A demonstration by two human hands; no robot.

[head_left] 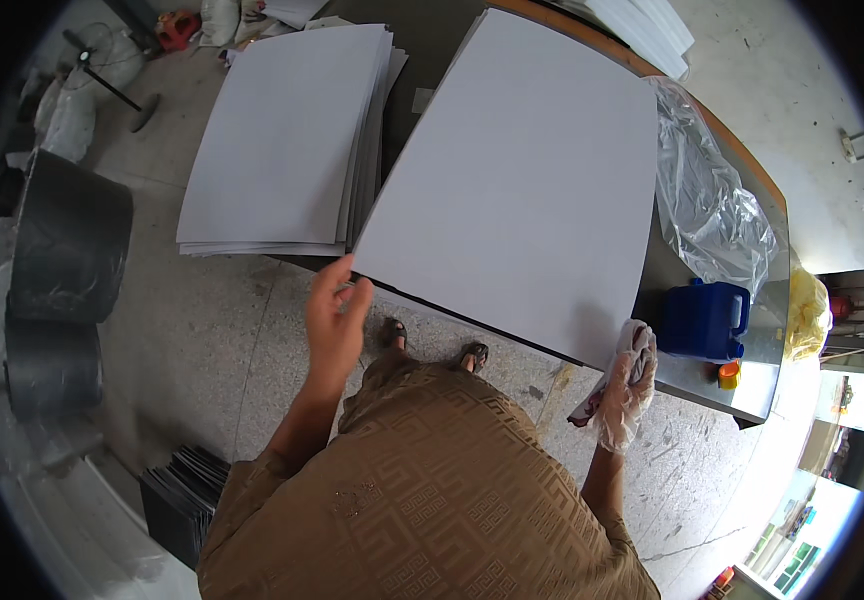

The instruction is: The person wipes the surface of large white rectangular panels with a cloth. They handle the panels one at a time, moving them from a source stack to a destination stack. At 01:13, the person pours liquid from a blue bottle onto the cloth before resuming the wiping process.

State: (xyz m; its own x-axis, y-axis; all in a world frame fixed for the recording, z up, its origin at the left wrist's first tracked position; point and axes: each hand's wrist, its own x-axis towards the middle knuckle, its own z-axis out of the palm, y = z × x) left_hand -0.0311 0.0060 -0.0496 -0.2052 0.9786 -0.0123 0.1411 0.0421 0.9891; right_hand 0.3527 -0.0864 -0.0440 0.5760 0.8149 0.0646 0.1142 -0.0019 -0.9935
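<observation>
Sheet [522,190], white, flat on surface [434,50], upper centre of frame.
Right hand [622,405], gloved, grasps cloth [631,340] at lower-right corner; left hand [335,315] released, near lower-left corner, contact unclear. Likely best: cloth flat, pressure light.

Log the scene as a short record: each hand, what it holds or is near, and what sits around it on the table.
Left hand: bare, at the large white sheet's near left corner; contact unclear
Right hand: in a clear plastic glove, holding a cloth at the near right corner
Centre: large white sheet, dark layer along its near edge
Left side: stack of white sheets, edges uneven
Right side: crumpled clear plastic, blue jug, small orange item
Support: table
</observation>
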